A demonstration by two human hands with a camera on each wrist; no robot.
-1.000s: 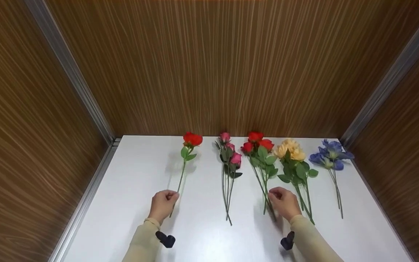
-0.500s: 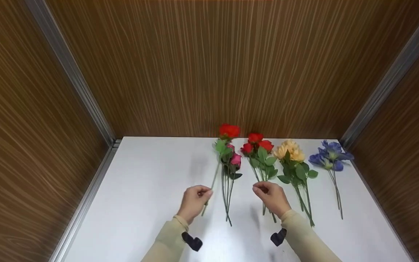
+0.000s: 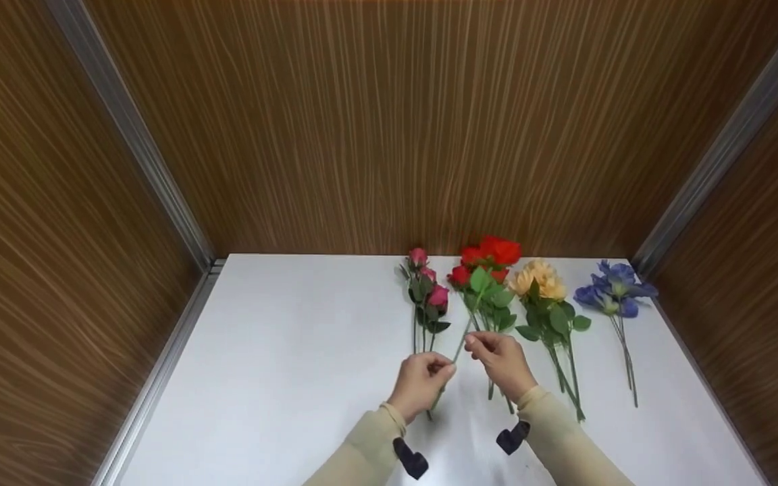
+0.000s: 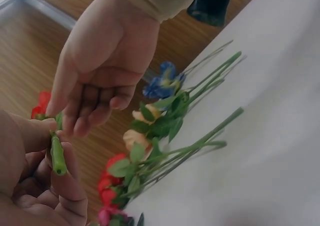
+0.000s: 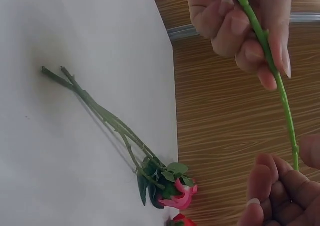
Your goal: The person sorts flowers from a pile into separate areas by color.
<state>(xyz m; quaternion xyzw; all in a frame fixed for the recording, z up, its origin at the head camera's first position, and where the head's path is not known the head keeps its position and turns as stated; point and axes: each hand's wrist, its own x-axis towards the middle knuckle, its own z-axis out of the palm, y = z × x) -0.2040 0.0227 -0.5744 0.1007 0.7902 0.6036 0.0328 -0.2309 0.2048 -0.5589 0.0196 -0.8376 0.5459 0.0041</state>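
Note:
My left hand [image 3: 421,383] pinches the green stem [image 5: 260,33] of a single red rose [image 3: 501,250] between thumb and fingers. The stem's cut end points toward the camera in the left wrist view. Its bloom overlaps a bunch of red roses [image 3: 459,275] lying on the table. My right hand [image 3: 502,361] is at the same stem, farther up toward the bloom. Its thumb and fingers lie on either side of the stem with a gap between them, and they look relaxed. Pink roses [image 3: 437,295] lie beneath and beside my left hand.
Yellow flowers [image 3: 539,278] with green leaves and blue flowers [image 3: 617,289] lie to the right on the white table [image 3: 281,351]. Wood-patterned panels [image 3: 389,135] enclose the back and sides. Each sleeve carries a small black device.
My left hand has carried the single red rose rightward, past the pink roses to the red bunch. My right hand has shifted slightly left and up, and the two hands are now close together.

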